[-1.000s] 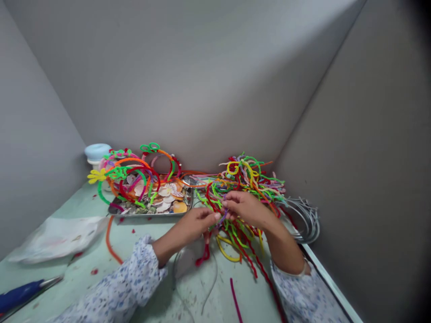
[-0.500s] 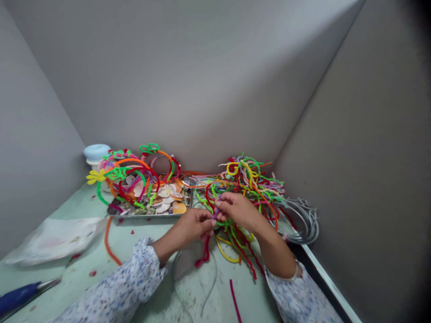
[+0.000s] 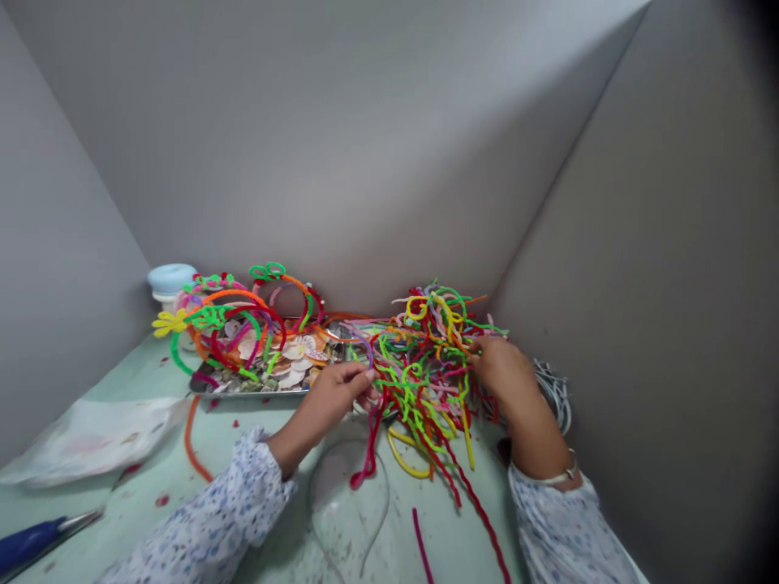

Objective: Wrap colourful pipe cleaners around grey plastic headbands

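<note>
Pinched between the thumb and fingers of my left hand (image 3: 341, 391) is a purple pipe cleaner (image 3: 368, 350), its upper end curving above my fingertips. A dark pink pipe cleaner (image 3: 370, 456) with a curled end hangs below that hand; whether it is held too I cannot tell. My right hand (image 3: 505, 371) reaches to the right side of a tangled pile of pipe cleaners (image 3: 419, 389) in red, green, yellow, orange and pink. Its fingers are curled in against the pile, and what they grip is hidden.
A metal tray (image 3: 256, 395) of seashells stands at back left, with bent pipe-cleaner hoops (image 3: 231, 300) over it. Coiled grey wire (image 3: 557, 393) lies at right. A plastic bag (image 3: 91, 438), a blue-handled tool (image 3: 36, 545) and a blue-lidded container (image 3: 174, 280) are at left. Grey walls enclose the table.
My right hand has left the purple pipe cleaner and moved right to the pile. My left hand keeps hold of it, slightly further left. Strands of the pile have shifted; a red one now reaches further forward.
</note>
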### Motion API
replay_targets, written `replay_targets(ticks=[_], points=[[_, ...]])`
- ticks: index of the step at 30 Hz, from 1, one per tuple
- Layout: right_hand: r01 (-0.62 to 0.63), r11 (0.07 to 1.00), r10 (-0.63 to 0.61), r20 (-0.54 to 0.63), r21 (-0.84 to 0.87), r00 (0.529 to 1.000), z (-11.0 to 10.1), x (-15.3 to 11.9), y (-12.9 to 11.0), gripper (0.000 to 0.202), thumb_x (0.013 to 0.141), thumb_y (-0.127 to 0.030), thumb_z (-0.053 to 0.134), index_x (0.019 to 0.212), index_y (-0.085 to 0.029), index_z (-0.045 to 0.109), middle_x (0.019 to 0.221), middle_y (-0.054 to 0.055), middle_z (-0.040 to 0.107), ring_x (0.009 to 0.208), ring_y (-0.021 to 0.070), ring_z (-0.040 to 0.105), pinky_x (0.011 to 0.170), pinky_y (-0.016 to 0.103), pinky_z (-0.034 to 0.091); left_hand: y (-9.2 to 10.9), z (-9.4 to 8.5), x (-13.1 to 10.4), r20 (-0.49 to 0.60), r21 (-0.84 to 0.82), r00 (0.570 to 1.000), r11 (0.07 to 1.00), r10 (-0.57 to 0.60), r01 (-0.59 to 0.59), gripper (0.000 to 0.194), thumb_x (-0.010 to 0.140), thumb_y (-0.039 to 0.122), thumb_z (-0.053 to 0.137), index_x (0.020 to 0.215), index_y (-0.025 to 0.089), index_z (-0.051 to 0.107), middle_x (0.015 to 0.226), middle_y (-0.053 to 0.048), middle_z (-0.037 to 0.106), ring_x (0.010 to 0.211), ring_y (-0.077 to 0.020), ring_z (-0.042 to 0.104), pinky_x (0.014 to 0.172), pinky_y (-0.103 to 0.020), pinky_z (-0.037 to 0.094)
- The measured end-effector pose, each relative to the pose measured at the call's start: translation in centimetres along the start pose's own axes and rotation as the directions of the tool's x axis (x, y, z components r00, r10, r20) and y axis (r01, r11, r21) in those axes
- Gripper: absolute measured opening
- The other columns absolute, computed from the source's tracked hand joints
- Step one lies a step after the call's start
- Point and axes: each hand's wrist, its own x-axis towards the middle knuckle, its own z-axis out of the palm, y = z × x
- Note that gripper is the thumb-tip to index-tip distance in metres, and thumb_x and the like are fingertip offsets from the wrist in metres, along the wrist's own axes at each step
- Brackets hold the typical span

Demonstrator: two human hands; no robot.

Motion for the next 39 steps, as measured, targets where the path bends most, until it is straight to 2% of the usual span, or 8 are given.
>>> replay_targets(ticks=[5,9,21,24,27,33,36,39], points=[[-0.037,0.998,0.038,0.009,-0.057,0.999,1.2,0.1,0.0,0.027,0.081,-0.02,0.055,0.104,-0.016,0.067,0.103,0.019,0.067,0.09,0.028,0.066,0.07,0.033,0.046,0.2,-0.9,0.1,-0.115,0.134,0.989,0.988,0.094,-0.078,0.031,0.08,0.043,0.054,0.075,0.016,0.065,0.068,-0.001,0.063,0.063,-0.0128,0.052,0.058,-0.024,0.035],[-0.033,0.997,0.036,0.041,-0.07,0.999,1.4,0.4,0.3,0.028,0.082,-0.019,0.051,0.104,-0.019,0.068,0.101,0.015,0.07,0.091,0.0269,0.067,0.071,0.032,0.047,0.4,-1.6,0.2,-0.163,0.093,0.977,0.988,0.135,-0.121,0.03,0.082,0.042,0.054,0.079,0.016,0.067,0.073,-0.002,0.066,0.069,-0.0142,0.055,0.064,-0.025,0.039],[-0.015,0.999,0.014,-0.045,-0.03,0.999,1.9,0.4,0.5,0.028,0.085,-0.021,0.044,0.09,-0.016,0.071,0.092,0.016,0.07,0.085,0.0277,0.067,0.066,0.032,0.044,1.3,-1.5,0.2,-0.141,-0.111,0.99,0.993,0.029,-0.045,0.026,0.081,0.041,0.056,0.086,0.015,0.06,0.072,-0.005,0.07,0.059,-0.0107,0.057,0.053,-0.022,0.036],[0.005,0.996,0.009,-0.154,0.092,0.988,1.6,0.9,1.0,0.026,0.085,-0.029,0.046,0.09,-0.018,0.07,0.093,0.013,0.071,0.085,0.0257,0.065,0.068,0.031,0.042,1.1,-1.5,0.3,-0.109,-0.142,0.994,0.989,0.027,-0.042,0.027,0.082,0.041,0.056,0.085,0.015,0.06,0.069,-0.005,0.068,0.056,-0.0098,0.055,0.052,-0.021,0.035],[0.042,0.935,0.062,-0.279,0.352,0.958,1.3,1.3,1.5,0.026,0.082,-0.036,0.051,0.087,-0.019,0.07,0.086,0.009,0.072,0.078,0.0228,0.064,0.066,0.03,0.041,0.7,-1.6,0.4,-0.079,-0.162,0.997,0.986,0.019,-0.031,0.028,0.082,0.043,0.056,0.084,0.015,0.06,0.059,-0.001,0.064,0.048,-0.0088,0.05,0.05,-0.021,0.035],[0.042,0.672,0.196,-0.232,0.739,0.953,1.3,1.9,2.3,0.032,0.077,-0.045,0.054,0.087,-0.017,0.068,0.069,0.004,0.069,0.059,0.0174,0.06,0.056,0.027,0.042,0.5,-1.6,0.3,-0.091,-0.104,0.995,0.993,0.043,-0.052,0.028,0.084,0.043,0.053,0.082,0.016,0.061,0.046,0.005,0.05,0.041,-0.0067,0.037,0.045,-0.02,0.025],[0.036,0.636,0.21,-0.218,0.771,0.953,1.4,2.0,2.4,0.032,0.077,-0.044,0.053,0.088,-0.017,0.067,0.07,0.004,0.069,0.058,0.0165,0.059,0.055,0.026,0.042,0.6,-1.7,0.3,-0.115,-0.115,0.991,0.99,0.065,-0.078,0.027,0.084,0.041,0.053,0.086,0.015,0.061,0.051,0.004,0.052,0.045,-0.0071,0.039,0.047,-0.02,0.027],[0.029,0.724,0.174,-0.224,0.69,0.959,1.5,2.0,2.6,0.031,0.077,-0.043,0.052,0.086,-0.017,0.068,0.072,0.005,0.07,0.062,0.018,0.061,0.057,0.027,0.041,0.7,-1.7,0.4,-0.137,-0.144,0.989,0.987,0.058,-0.078,0.026,0.082,0.038,0.054,0.093,0.015,0.06,0.057,0.003,0.057,0.05,-0.0086,0.045,0.051,-0.021,0.032]])
